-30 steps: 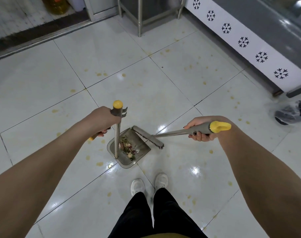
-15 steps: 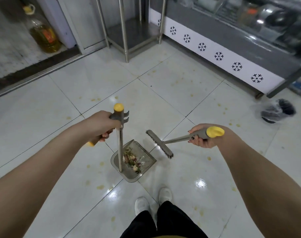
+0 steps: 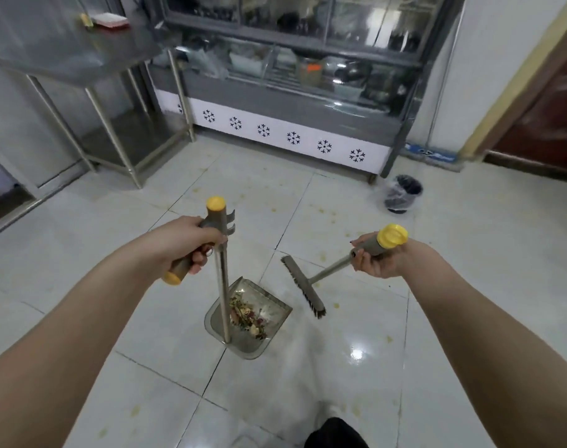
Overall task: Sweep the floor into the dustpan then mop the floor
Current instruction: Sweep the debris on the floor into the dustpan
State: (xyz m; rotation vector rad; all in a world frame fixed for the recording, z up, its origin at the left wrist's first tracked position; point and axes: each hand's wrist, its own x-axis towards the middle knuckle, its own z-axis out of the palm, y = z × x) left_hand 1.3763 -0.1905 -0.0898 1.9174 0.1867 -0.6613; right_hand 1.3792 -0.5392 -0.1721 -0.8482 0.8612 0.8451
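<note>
My left hand grips the grey, yellow-capped handle of a long-handled dustpan. Its metal pole runs down to the pan, which holds a pile of food scraps and debris and hangs just above the white tile floor. My right hand holds the yellow-capped grip of a short broom. The broom's brush head hangs in the air to the right of the pan, apart from it. Yellowish stains dot the tiles.
A glass-fronted display cabinet with a snowflake-patterned base stands ahead. A steel table on legs is at the left. A small bin lined with a plastic bag sits by the cabinet's right corner. A dark door is at far right.
My view has tilted up, revealing the cabinet and table. The broom head has swung away from the pan to its right. Both hands keep their grips.
</note>
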